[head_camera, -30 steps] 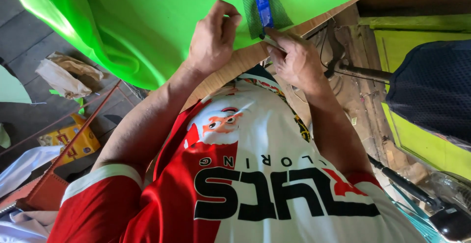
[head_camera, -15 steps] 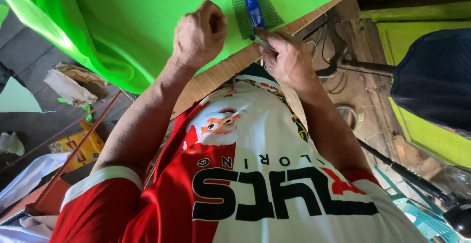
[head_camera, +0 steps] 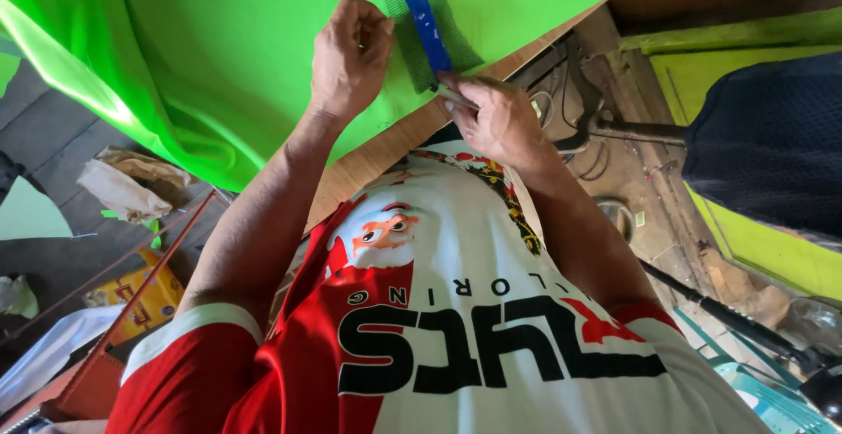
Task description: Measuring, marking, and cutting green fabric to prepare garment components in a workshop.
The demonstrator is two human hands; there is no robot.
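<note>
Two hands meet on one sheet of bright green fabric (head_camera: pixel 228 66) that lies over the wooden table edge (head_camera: pixel 386 149). Our left hand (head_camera: pixel 351 57) is curled shut, pinching the cloth just left of a blue strip (head_camera: pixel 424 17) running across it. Our right hand (head_camera: pixel 495 118) closes on a small pale tool (head_camera: pixel 456 96), too hidden to identify, its tip touching the strip's near end. We judge the fabric light, thin and limp, likely to slide and bunch, so it is best gripped close beside the strip and kept taut. Paper scraps (head_camera: pixel 123 188) lie on the floor, well left of both grips.
</note>
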